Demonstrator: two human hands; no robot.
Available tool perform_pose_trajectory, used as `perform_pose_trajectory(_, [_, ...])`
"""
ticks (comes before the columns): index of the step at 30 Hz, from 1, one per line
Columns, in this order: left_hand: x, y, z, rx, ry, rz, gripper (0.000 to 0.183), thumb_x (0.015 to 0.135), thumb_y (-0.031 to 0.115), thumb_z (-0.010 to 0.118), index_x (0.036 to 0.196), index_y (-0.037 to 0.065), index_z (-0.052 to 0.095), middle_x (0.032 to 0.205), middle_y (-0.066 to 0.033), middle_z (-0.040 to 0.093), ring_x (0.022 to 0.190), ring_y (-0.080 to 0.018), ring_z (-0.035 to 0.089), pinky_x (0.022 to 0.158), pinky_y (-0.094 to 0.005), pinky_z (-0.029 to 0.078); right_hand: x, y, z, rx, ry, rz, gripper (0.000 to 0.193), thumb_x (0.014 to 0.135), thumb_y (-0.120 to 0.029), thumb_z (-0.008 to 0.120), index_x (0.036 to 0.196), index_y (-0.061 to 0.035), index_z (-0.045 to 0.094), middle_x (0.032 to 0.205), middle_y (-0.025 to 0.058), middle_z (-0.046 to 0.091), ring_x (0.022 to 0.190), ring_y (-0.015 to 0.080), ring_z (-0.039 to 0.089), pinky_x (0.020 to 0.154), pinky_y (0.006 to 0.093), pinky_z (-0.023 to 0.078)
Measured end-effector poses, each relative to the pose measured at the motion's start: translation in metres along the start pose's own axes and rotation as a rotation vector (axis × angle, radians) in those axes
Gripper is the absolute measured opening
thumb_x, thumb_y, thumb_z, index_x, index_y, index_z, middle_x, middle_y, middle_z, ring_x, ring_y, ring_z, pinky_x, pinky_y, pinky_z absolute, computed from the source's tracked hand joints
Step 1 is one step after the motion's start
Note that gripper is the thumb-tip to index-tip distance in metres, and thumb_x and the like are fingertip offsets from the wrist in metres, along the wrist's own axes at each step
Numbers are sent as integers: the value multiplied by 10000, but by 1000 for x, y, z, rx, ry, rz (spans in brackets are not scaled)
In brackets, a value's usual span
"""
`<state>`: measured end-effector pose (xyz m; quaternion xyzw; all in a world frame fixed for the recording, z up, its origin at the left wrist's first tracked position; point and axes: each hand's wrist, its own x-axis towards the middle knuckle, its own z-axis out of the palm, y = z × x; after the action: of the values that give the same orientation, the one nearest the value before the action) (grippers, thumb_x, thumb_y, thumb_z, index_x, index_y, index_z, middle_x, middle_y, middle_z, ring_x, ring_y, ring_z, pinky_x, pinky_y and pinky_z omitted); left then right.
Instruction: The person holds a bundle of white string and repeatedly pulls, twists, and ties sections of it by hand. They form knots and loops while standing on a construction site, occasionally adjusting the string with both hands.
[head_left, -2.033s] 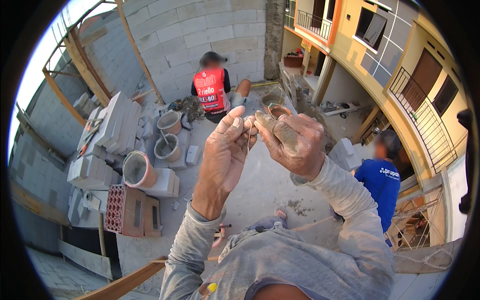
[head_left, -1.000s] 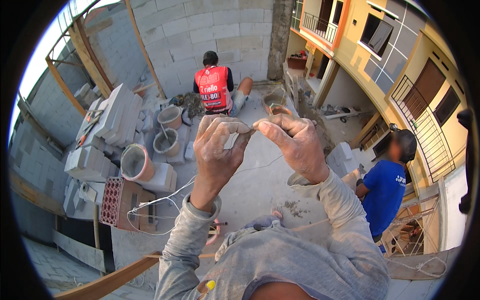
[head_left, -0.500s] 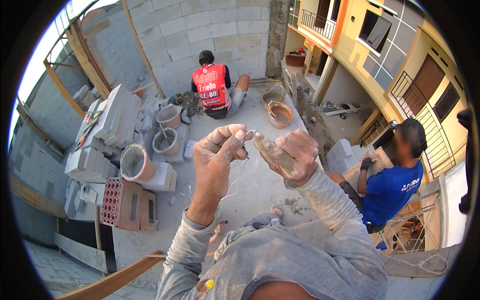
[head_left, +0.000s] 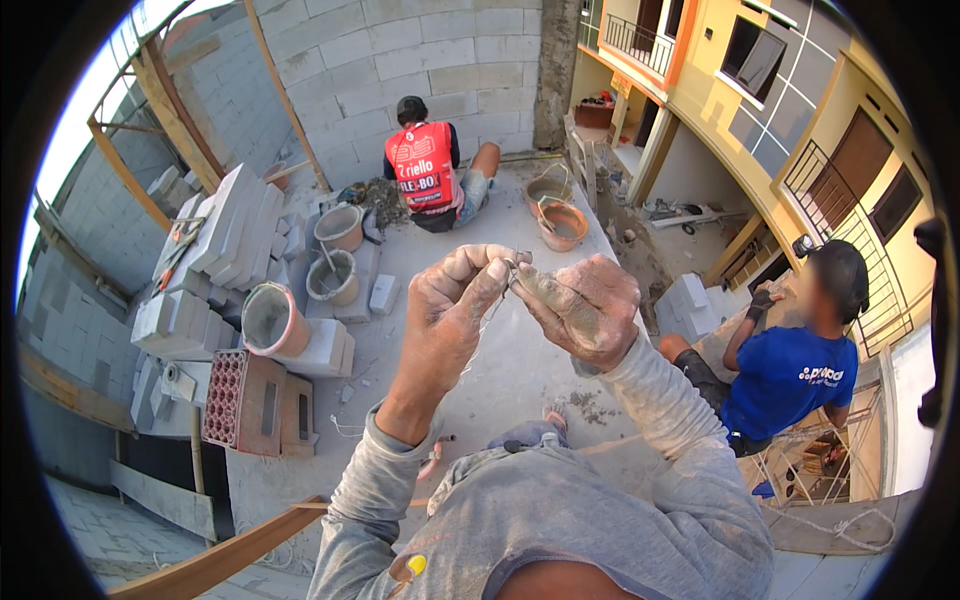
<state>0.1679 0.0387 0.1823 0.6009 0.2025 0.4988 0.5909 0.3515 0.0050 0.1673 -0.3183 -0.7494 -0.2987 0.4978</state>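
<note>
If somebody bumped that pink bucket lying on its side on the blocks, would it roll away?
Probably a little. The pink bucket is round and lies tipped on grey blocks, so it could roll. It looks empty inside, likely light. The red brick below might stop it.

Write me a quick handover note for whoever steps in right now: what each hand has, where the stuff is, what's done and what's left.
Left hand: raised in front of the chest, fingers pinching a thin pale string near a small metal piece.
Right hand: closed on a dusty, tapered tool, tip pointing at the left fingertips.
Things: both hands meet at the string; it trails down from the left hand, hard to follow.
Around: stacked grey blocks and buckets to the left on the concrete slab; two other people work nearby.
Done: string is gripped at the tool.
Left: whether it is tied or wound cannot be told; check before letting go.
</note>
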Motion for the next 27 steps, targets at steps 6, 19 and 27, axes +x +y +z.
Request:
perform_pose_trajectory(6, [0, -2, 10, -65, 47, 48, 215, 981, 159, 693, 1071, -36, 699, 828, 23, 618, 703, -26, 472, 602, -178, 373, 6, 0, -2, 23, 39, 26, 302, 705, -80, 873, 980, -73, 749, 728, -7, 627, 574, 145, 564, 507, 313, 394])
perform_pose_trajectory(19, [4, 4, 12, 299, 75, 91, 190, 950, 152, 727, 979, -36, 735, 757, 41, 620, 667, -8, 471, 556, -180, 355, 7, 0, -9, 220, -67, 375, 345, 783, -105, 823, 1100, -43, 702, 604, -5, 588, 465, 138, 551, 480, 297, 419])
perform_pose_trajectory(27, [11, 12, 10, 117, 58, -152, 199, 931, 184, 754, 872, -6, 739, 721, 54, 607, 659, -13, 460, 560, -195, 347, 2, 7, -11, 412, -254, 434, 460, 954, -203, 637, 1348, 28, 581, 648, 68, 639, 482, 207, 590, 496, 326, 454])
